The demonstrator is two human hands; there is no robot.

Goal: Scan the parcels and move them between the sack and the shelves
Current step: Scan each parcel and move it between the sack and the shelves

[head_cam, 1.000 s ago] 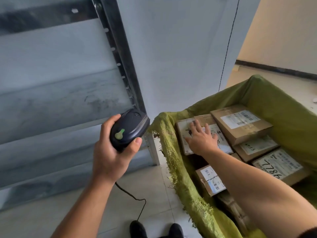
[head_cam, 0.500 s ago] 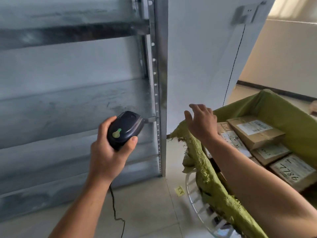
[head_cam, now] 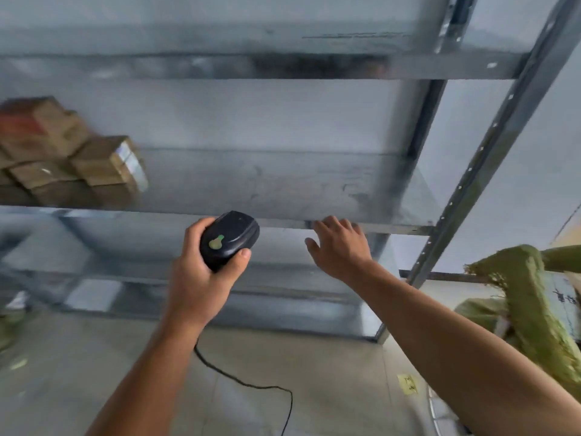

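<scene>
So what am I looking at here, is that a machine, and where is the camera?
No machine: these are a person's two bare hands, seen from a camera worn on their head, looking forward and down. The left hand grips a black barcode scanner, its cord hanging toward the floor. The right hand is open and holds nothing, near the front edge of a metal shelf. Blurred cardboard parcels sit stacked on that shelf, far left. The green sack is at the right edge.
</scene>
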